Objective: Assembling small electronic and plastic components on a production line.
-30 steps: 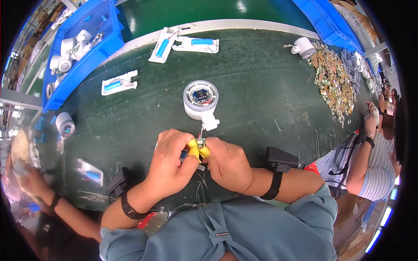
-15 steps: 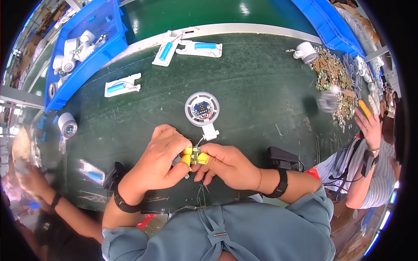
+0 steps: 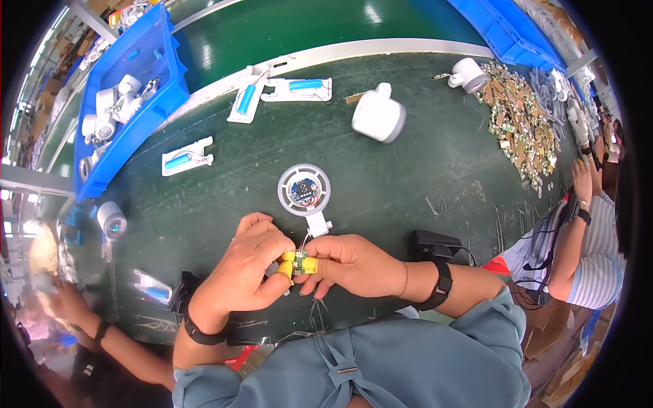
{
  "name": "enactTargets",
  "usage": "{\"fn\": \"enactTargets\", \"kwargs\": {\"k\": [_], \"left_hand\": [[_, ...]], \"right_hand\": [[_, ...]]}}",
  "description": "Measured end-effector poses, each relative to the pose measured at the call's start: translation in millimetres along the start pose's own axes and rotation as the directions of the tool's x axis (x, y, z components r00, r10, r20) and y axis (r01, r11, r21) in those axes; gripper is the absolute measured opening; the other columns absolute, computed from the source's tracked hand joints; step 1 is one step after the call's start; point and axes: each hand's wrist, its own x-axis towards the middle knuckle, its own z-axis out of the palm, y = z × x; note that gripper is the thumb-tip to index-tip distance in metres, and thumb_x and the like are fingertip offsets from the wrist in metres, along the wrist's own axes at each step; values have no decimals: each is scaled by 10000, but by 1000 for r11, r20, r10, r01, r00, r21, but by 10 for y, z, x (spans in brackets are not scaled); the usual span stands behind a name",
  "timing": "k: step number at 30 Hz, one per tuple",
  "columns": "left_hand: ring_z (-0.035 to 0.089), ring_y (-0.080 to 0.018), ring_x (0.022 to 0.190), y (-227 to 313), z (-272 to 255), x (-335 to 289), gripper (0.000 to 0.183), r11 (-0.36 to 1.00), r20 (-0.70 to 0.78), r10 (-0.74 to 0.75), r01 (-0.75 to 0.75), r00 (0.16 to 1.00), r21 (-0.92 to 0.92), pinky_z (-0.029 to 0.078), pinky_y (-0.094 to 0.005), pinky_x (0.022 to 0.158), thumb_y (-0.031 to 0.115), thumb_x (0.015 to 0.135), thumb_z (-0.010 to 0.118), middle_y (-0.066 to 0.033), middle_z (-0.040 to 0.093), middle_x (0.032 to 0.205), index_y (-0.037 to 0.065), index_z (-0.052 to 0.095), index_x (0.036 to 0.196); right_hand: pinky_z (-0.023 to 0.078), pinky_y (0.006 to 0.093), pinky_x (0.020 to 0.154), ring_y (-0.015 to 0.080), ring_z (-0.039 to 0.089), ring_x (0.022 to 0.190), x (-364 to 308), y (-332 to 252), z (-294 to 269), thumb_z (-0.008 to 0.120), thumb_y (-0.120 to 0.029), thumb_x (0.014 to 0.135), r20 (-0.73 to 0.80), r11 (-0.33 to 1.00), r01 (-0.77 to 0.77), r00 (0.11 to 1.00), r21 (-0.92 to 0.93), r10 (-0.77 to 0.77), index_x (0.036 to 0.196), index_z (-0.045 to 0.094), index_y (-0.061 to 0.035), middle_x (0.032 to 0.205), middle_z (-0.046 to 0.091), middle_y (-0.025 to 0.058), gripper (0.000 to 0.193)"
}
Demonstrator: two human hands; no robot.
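My left hand (image 3: 250, 266) and my right hand (image 3: 357, 264) meet at the near middle of the bench, yellow covers on the fingertips. Between them they pinch a small green circuit board (image 3: 299, 261) from both sides. Thin wires (image 3: 303, 242) lead from the board up to a white stem. That stem belongs to a round, grey-rimmed part (image 3: 304, 190) lying just beyond my hands, with a blue circuit board inside its ring. Fingers hide part of the green board, and something greyish inside my left hand is too covered to name.
White trays with blue cells (image 3: 185, 158) lie at the far left. A white rounded housing (image 3: 379, 114) sits at the far middle. Loose boards (image 3: 520, 129) are heaped at right. Blue bins (image 3: 129, 102) flank the bench. Co-workers' arms (image 3: 577, 204) show on both sides.
A white housing, blurred at the right earlier, is now at the far middle. The right co-worker's raised hand has drawn back. My hands keep their pinch; the view has shifted slightly.
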Motion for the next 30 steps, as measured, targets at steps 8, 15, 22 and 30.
{"fn": "enactTargets", "kwargs": {"k": [8, 15, 22, 30], "left_hand": [[585, -280, 971, 34, -206, -122, 379, 967, -151, -206, 225, 967, 121, 414, -402, 964, 24, 685, 599, -121, 606, 1019, 16, 562, 1063], [476, -381, 1250, 34, 181, 263, 775, 921, -295, -323, 371, 899, 120, 357, -427, 1065, 189, 783, 745, -216, 513, 1349, -66, 355, 1402], [489, -380, 1218, 119, 267, 416, 637, 895, -283, -19, 142, 959, 422, 375, -467, 1029, 67, 681, 711, -165, 541, 1266, 22, 479, 1273], [520, -361, 1216, 252, 314, 217, 578, 782, -175, 68, 56, 982, 620, 416, -530, 995, 35, 618, 707, -149, 550, 1273, 23, 564, 1177]], "right_hand": [[558, 252, 678, 123, 669, 813, -65, -115, -110, 460, -165, 1007, 52, 963, -92, 993, -254, 108, 1085, 582, 3, 950, 665, 73, 222], [563, 259, 635, 137, 681, 749, -73, -123, -107, 476, -172, 985, 77, 888, -48, 993, -457, 93, 1074, 588, 2, 904, 678, 88, 226], [571, 278, 610, 161, 689, 710, -102, -120, -147, 458, -138, 969, 65, 873, 25, 998, -486, 8, 1071, 583, 9, 893, 682, 103, 219], [572, 280, 610, 167, 692, 701, -102, -84, -154, 464, -121, 955, 128, 846, 103, 991, -524, -41, 1050, 590, 12, 871, 692, 110, 207]]}}
